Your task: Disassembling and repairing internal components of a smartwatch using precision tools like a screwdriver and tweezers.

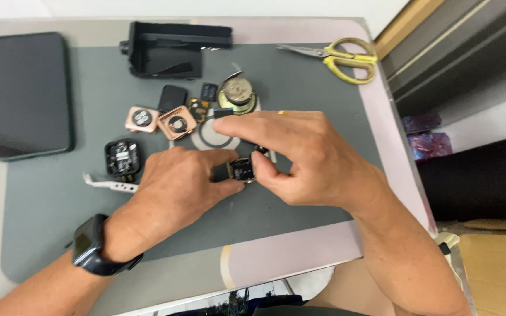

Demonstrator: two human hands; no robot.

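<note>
Both hands pinch a small watch case (242,169) above the grey mat (48,222): left hand (174,187) steadying, right hand (300,155) gripping its edge. A slip could drop it among loose parts (177,122) nearby, or tear delicate internals.

On the grey mat (48,216): two rose-gold watch cases (142,119) (177,123), one round speaker (236,92), one pair of scissors (338,57); left of it, one phone (30,93).
</note>
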